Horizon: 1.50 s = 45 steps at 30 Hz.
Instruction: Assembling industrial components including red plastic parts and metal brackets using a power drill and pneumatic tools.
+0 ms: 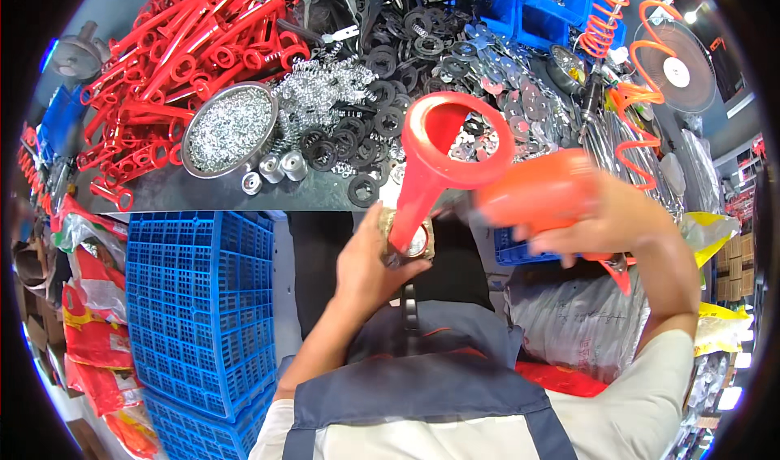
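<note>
In front of my lap, my left hand (363,258) is closed round the lower end of a red ring-ended part (418,192). The part stands tilted, its wide ring up and leaning to the right. A yellowish-brown piece (427,231) shows at its lower end, partly behind my fingers; its kind is unclear. To the right of the ring, my right hand (609,216) is wrapped round a bulky orange-red tool (540,190). Motion smears the tool, so its exact kind cannot be made out. Its blurred left end is near the red part, with a gap visible.
A pile of red ring-ended parts (175,62) covers the bench's far left. Beside it are a metal bowl of small silvery pieces (230,128), springs (325,90), black rings (390,121) and flat metal pieces (520,86). Blue crates (199,297) stand lower left; orange coiled hoses (638,94) hang right.
</note>
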Available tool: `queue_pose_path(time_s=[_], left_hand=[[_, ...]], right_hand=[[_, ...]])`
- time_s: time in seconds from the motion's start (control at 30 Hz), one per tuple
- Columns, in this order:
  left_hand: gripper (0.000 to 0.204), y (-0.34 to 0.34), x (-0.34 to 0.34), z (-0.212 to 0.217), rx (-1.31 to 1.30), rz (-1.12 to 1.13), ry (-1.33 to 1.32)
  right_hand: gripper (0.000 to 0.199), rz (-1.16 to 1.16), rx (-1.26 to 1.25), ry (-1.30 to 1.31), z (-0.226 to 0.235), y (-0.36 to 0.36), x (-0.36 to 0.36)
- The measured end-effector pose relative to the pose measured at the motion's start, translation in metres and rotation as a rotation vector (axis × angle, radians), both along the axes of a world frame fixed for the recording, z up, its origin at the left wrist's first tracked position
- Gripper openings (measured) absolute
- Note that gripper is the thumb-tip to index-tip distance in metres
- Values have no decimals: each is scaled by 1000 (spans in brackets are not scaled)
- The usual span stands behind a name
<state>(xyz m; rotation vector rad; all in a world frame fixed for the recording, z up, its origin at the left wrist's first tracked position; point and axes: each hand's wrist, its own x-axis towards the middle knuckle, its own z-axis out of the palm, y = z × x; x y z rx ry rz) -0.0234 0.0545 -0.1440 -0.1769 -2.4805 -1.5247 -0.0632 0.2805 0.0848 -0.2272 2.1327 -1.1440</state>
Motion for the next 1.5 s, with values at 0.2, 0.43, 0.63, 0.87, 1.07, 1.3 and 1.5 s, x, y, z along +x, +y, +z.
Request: queue_pose_path(time_s=[0.2, 0.43, 0.63, 0.87, 1.07, 1.3, 1.5], left_hand=[[63, -127, -63, 70, -341, 449, 413], [68, -61, -49, 88, -103, -137, 468], [55, 19, -34, 13, 505, -321, 337], [67, -89, 21, 150, 1384, -427, 461], [63, -99, 8, 95, 1722, -416, 273], [77, -34, 3, 104, 1409, -310, 212], [54, 23, -32, 0, 635, -355, 261]], right_hand=[[20, 91, 835, 772, -67, 147, 1], [29, -125, 1244, 887, -198, 261, -34], [40, 37, 388, 1161, -171, 78, 15], [20, 229, -414, 877, -287, -36, 72], [45, -11, -943, 592, -233, -82, 93], [28, -268, -515, 659, -193, -49, 23], [43, -117, 148, 1182, -217, -58, -48]])
